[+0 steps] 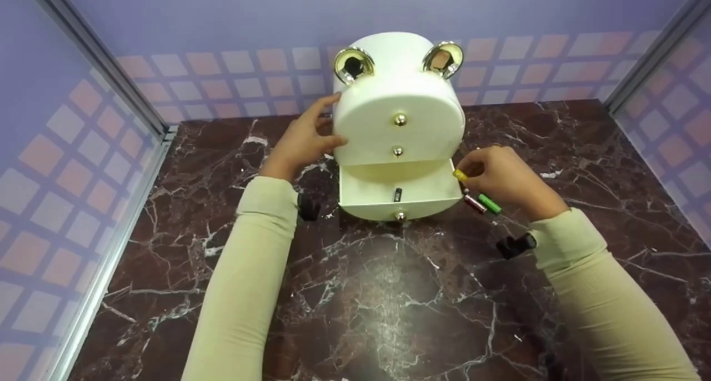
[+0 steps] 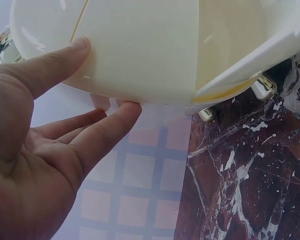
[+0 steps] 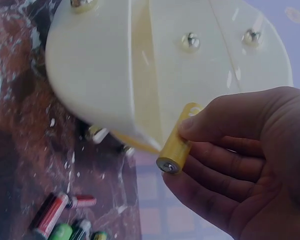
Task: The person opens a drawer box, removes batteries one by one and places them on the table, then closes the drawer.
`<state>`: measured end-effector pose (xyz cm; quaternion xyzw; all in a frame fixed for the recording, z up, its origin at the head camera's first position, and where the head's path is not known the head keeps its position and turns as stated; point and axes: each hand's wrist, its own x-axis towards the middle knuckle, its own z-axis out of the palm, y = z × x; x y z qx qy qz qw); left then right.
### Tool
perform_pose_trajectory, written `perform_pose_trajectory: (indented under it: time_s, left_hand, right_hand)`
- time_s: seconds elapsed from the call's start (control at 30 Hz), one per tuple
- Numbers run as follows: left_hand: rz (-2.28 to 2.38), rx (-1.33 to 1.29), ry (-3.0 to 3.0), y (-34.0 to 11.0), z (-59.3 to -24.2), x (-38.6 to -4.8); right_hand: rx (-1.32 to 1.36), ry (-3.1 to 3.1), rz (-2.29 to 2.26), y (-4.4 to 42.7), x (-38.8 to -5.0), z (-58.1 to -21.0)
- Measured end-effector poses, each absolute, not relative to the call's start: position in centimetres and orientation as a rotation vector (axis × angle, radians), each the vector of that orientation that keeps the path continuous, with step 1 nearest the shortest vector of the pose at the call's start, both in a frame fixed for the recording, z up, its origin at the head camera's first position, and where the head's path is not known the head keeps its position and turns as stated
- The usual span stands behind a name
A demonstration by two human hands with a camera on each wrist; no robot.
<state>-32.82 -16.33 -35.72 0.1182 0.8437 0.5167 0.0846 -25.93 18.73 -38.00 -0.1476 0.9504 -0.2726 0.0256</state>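
A white drawer box point(image 1: 369, 125) with gold knobs and two ring-shaped ears stands near the back wall. Its bottom drawer point(image 1: 364, 210) is pulled out, and a black battery point(image 1: 397, 195) is inside. My left hand point(image 1: 303, 142) touches the box's left side, thumb toward the front, fingers fairly straight along the side. Between thumb and fingers, my right hand point(image 1: 502, 175) pinches a yellow battery point(image 3: 176, 145) by the drawer's right edge. Beneath that hand lie a green battery point(image 1: 489, 203) and a red battery point(image 1: 475, 204), partly overlapped from view by others.
Dark marble-patterned tabletop point(image 1: 344, 292) extends in front of the box. Purple walls with a tile pattern point(image 1: 239, 64) enclose the back and both sides. Several batteries, one of them red point(image 3: 52, 215), lie clustered right of the box in the right wrist view.
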Motion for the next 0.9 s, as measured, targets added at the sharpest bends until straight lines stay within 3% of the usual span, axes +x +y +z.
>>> perform_pose_trajectory:
  time_s: [0.9]
  left_hand:
    - [1.531, 0.346, 2.524, -16.5, -35.9, -32.8]
  right_hand:
    - [-0.126, 2.977, -0.910, 25.1, -26.7, -44.0]
